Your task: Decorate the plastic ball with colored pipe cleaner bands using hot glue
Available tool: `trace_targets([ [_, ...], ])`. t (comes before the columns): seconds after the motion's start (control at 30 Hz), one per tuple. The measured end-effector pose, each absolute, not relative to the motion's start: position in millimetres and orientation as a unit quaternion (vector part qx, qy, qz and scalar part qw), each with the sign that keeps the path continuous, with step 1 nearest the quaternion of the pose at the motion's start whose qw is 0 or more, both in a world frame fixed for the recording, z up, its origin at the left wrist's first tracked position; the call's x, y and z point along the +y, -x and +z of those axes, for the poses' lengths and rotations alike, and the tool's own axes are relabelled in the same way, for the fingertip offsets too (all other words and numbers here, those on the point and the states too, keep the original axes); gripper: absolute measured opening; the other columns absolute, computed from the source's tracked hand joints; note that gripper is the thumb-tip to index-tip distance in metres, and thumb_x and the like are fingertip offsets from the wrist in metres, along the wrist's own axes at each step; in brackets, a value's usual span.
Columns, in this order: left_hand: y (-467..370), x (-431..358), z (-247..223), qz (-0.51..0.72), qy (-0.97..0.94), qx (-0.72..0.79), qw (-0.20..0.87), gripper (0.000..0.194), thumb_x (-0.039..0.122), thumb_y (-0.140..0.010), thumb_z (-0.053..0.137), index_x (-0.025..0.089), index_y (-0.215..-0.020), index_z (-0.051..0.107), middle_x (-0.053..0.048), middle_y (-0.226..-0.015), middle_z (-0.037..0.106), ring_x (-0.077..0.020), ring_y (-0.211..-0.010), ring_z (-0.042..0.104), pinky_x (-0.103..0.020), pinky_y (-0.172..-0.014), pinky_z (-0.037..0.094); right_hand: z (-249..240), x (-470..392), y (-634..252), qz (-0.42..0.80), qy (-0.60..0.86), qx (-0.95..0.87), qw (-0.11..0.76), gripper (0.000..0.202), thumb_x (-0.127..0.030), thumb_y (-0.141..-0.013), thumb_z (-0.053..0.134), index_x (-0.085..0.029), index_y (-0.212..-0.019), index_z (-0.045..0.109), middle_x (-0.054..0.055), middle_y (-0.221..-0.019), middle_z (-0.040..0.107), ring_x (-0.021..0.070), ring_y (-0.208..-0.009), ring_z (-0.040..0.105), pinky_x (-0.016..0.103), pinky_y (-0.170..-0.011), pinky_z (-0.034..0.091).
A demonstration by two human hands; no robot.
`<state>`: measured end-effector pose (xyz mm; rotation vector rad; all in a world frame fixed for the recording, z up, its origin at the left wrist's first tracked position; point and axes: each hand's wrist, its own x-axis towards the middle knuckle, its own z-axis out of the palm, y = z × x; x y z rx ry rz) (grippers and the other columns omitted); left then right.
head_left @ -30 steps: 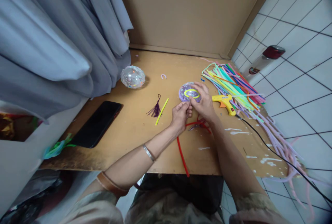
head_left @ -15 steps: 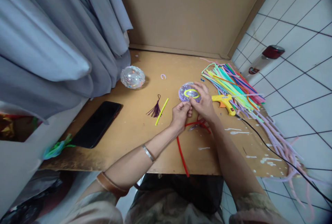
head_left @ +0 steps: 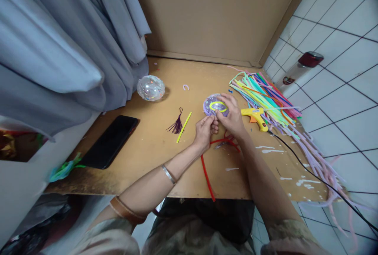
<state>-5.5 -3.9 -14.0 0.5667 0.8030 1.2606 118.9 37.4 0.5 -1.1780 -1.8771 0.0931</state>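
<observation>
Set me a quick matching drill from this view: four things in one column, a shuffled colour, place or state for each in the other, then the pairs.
Things:
1. Glue gun
2. Phone
3. Tassel
4. Round piece

Descriptions:
A. Black, lying flat
B. Held in the right hand
C. Yellow with an orange trigger
D. Beside a yellow strip, loop pointing away from the person

Pairs: 1-C, 2-A, 3-D, 4-B

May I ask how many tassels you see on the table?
1: the dark purple tassel, lying beside the yellow strip, left of the left hand; others could be hidden.
</observation>
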Motion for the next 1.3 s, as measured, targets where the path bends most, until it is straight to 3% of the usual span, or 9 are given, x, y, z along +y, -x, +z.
trace_targets([
  [0.2,4.7,-3.4,-17.6,0.575,-0.281,0.354,0.682,0.033,0.039,-0.071,0.081,0.016,-0.067,0.058,0.004,-0.06,0.057,-0.005,-0.05,0.047,-0.02,-0.05,0.038,1.1,37.4,-118.8,0.041,0.474,-0.761,0.441,0.043,-0.034,-0.086,0.059,-0.025,-0.128,0.061,0.012,-0.131,0.061,0.0323,-0.129,0.054,0.056,-0.113,0.042],
  [0.63,6.1,-4.3,-15.2,0.571,-0.293,0.362,0.676,0.021,0.033,-0.07,0.07,0.016,-0.067,0.058,0.003,-0.06,0.057,-0.0064,-0.048,0.048,-0.021,-0.049,0.039,0.8,37.4,-119.9,0.039,0.475,-0.762,0.438,0.042,-0.038,-0.089,0.058,-0.026,-0.129,0.061,0.012,-0.133,0.059,0.0322,-0.13,0.053,0.055,-0.113,0.042],
  [1.3,4.1,-0.3,-18.0,0.564,-0.318,0.379,0.662,0.021,0.034,-0.074,0.063,0.017,-0.065,0.056,0.005,-0.056,0.053,-0.0059,-0.047,0.046,-0.021,-0.049,0.038,1.5,37.1,-119.4,0.065,0.469,-0.753,0.456,0.041,-0.04,-0.087,0.061,-0.028,-0.126,0.063,0.01,-0.131,0.061,0.0331,-0.129,0.054,0.058,-0.113,0.042],
])
